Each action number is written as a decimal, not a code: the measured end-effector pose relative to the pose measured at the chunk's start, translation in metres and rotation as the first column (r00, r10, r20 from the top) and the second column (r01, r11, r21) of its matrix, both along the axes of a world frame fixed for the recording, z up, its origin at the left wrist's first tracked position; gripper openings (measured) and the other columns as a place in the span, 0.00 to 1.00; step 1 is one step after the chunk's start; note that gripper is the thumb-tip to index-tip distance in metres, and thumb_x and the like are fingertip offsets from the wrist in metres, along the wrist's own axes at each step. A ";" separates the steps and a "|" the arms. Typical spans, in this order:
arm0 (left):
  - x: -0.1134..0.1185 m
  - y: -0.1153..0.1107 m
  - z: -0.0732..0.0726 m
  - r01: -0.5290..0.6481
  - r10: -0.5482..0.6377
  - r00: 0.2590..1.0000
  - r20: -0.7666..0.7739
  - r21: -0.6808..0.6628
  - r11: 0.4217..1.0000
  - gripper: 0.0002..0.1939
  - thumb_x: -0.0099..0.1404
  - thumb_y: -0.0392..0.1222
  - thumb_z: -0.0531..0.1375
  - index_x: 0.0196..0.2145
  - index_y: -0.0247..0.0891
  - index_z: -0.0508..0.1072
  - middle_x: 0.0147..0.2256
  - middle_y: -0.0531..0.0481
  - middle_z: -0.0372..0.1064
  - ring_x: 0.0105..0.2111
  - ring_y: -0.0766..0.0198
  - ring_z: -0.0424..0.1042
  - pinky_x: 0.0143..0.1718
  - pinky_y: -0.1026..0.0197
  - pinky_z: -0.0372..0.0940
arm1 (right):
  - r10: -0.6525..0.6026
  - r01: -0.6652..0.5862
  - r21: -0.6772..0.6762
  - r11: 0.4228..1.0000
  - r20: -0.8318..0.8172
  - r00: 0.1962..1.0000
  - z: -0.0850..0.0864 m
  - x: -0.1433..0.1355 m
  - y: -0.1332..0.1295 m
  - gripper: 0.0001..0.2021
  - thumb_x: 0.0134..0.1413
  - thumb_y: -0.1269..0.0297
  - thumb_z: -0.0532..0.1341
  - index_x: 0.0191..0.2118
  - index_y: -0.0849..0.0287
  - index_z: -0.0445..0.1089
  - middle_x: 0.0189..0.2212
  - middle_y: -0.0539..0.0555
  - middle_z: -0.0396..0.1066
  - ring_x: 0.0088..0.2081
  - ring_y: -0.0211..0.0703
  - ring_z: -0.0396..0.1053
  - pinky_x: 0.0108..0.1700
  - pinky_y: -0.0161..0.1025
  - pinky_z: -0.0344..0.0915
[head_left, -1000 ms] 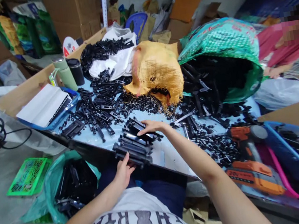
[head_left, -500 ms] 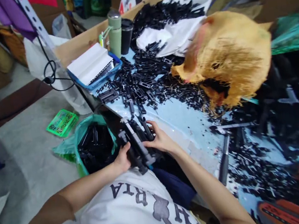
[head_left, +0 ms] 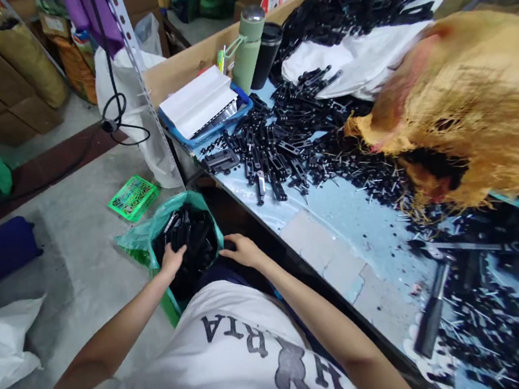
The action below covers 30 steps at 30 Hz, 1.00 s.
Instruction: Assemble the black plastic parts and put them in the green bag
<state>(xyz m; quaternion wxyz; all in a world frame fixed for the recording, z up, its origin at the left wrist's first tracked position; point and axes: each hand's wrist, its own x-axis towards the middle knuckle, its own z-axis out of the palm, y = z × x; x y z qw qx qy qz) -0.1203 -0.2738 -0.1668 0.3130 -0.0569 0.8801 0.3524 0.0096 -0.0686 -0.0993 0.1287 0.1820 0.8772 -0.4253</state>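
A green bag (head_left: 215, 217) full of long black plastic parts (head_left: 201, 232) stands open on the floor beside the table. My left hand (head_left: 172, 263) is over the near left side of its mouth, thumb and fingers apart, against the black parts. Just off the bag's right rim is my right hand (head_left: 245, 252), its thumb and fingers parted with a dark gap between them. Whether its fingertips touch the rim, I cannot tell. Neither hand visibly grips a part.
On the blue table lie heaps of small black parts (head_left: 272, 147), a hammer (head_left: 433, 311) and a frayed yellow sack (head_left: 482, 89). A blue tray (head_left: 197, 140) with papers, a green flask (head_left: 248, 50) and a black cup (head_left: 266, 53) stand behind. A green box (head_left: 133, 198) rests on the floor.
Both hands held a bundle of black parts at the table edge. They have moved left and down to the bag, and the bundle is out of them. The view has swung left.
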 end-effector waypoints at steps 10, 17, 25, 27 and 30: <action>0.039 0.100 -0.028 0.547 -0.535 0.836 0.122 -0.242 0.801 0.29 0.51 0.62 0.59 0.31 0.28 0.75 0.41 0.26 0.70 0.48 0.37 0.66 0.45 0.49 0.61 | -0.145 0.126 -0.134 0.983 -0.143 0.979 0.006 0.051 0.013 0.19 0.50 0.56 0.62 0.46 0.61 0.70 0.42 0.57 0.72 0.40 0.44 0.71 0.43 0.40 0.67; 0.034 0.106 -0.030 0.680 -0.695 0.718 0.019 -0.230 0.696 0.16 0.62 0.45 0.51 0.36 0.32 0.73 0.41 0.36 0.73 0.45 0.51 0.71 0.42 0.58 0.63 | -0.245 0.217 -0.149 0.965 -0.208 0.947 0.020 0.078 0.017 0.19 0.49 0.55 0.62 0.45 0.61 0.71 0.41 0.57 0.73 0.40 0.45 0.71 0.43 0.39 0.67; 0.034 0.024 -0.029 0.660 -0.657 0.725 -0.208 -0.067 0.749 0.11 0.59 0.42 0.49 0.28 0.43 0.70 0.35 0.49 0.75 0.47 0.53 0.70 0.46 0.56 0.66 | -0.348 0.316 -0.164 0.935 -0.241 0.906 0.017 0.123 0.016 0.17 0.48 0.56 0.63 0.43 0.59 0.73 0.35 0.54 0.75 0.36 0.43 0.72 0.40 0.36 0.67; 0.031 0.032 -0.038 0.552 -0.552 0.825 -0.124 -0.038 0.833 0.15 0.61 0.44 0.46 0.21 0.43 0.66 0.24 0.50 0.72 0.38 0.51 0.74 0.37 0.54 0.69 | -0.377 0.352 -0.145 0.925 -0.218 0.900 0.017 0.130 0.016 0.16 0.48 0.57 0.63 0.41 0.59 0.74 0.33 0.54 0.75 0.34 0.43 0.72 0.38 0.36 0.66; 0.027 0.065 -0.045 0.513 -0.514 0.858 -0.015 -0.028 0.858 0.19 0.64 0.48 0.45 0.18 0.41 0.60 0.14 0.51 0.61 0.22 0.55 0.72 0.23 0.59 0.67 | -0.400 0.378 -0.137 0.915 -0.212 0.892 0.022 0.129 0.014 0.15 0.48 0.58 0.63 0.40 0.60 0.74 0.31 0.53 0.75 0.33 0.42 0.71 0.37 0.36 0.66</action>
